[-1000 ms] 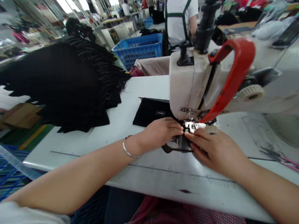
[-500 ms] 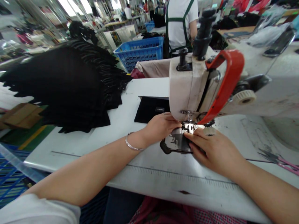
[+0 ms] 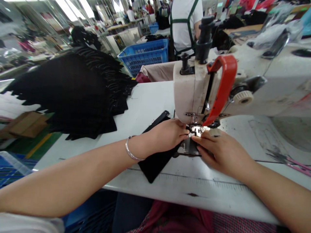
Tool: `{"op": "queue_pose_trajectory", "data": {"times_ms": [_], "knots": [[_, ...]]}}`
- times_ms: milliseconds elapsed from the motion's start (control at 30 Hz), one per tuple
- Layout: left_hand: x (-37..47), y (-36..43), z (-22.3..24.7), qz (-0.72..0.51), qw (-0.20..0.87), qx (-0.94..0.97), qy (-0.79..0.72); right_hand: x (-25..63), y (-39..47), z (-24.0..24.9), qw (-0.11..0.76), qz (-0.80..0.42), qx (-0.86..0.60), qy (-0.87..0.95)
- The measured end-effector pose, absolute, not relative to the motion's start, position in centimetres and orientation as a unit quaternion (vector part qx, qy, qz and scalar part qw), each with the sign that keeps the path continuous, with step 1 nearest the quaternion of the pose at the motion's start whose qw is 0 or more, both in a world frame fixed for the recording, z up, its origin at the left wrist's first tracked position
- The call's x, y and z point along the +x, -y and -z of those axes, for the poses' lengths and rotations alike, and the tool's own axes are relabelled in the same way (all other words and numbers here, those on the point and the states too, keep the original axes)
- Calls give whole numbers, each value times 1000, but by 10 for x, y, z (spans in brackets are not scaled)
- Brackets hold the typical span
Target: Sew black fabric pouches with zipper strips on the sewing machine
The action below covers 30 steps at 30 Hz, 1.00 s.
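A black fabric piece (image 3: 157,165) lies slanted on the white table, partly under my left hand (image 3: 167,134), its right edge reaching the needle area of the sewing machine (image 3: 187,90). My left fingers are pressed together on the fabric beside the presser foot (image 3: 195,130). My right hand (image 3: 223,149) rests just right of the foot, thumb and fingers close together at the metal plate (image 3: 189,147); whatever lies under its fingertips is too small to make out. The machine's red guard (image 3: 224,84) stands above the right hand.
A big stack of black fabric pieces (image 3: 73,87) covers the table's left part. Pink-handled scissors (image 3: 291,161) lie at the right. Behind the table are a blue basket (image 3: 145,55) and a person in a white shirt (image 3: 182,29). A cardboard box (image 3: 26,124) sits at lower left.
The black piece has turned from lying flat behind my left hand to a slant beneath it, its corner now nearer the front edge. My right hand has barely moved. The view has shifted slightly.
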<state>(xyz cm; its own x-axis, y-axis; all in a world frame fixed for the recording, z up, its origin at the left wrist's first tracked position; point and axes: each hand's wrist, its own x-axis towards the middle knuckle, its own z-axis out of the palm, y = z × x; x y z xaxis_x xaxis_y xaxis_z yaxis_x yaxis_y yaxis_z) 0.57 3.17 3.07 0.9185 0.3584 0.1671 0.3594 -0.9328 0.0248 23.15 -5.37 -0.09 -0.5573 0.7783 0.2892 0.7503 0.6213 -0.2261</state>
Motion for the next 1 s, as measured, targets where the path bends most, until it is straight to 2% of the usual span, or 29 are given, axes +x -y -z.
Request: {"op": "queue_pose_trajectory", "data": {"times_ms": [233, 567, 800, 1000], "knots": [[-12, -27, -15, 122, -46, -973, 188, 232, 54, 1, 192, -27, -426, 884], [-3, -13, -27, 34, -39, -975, 215, 234, 58, 3, 212, -14, -399, 892], [-8, 10, -7, 88, 32, -978, 186, 233, 62, 5, 243, -7, -369, 897], [-12, -1, -2, 88, 51, -982, 158, 229, 64, 4, 222, -13, -375, 900]]}}
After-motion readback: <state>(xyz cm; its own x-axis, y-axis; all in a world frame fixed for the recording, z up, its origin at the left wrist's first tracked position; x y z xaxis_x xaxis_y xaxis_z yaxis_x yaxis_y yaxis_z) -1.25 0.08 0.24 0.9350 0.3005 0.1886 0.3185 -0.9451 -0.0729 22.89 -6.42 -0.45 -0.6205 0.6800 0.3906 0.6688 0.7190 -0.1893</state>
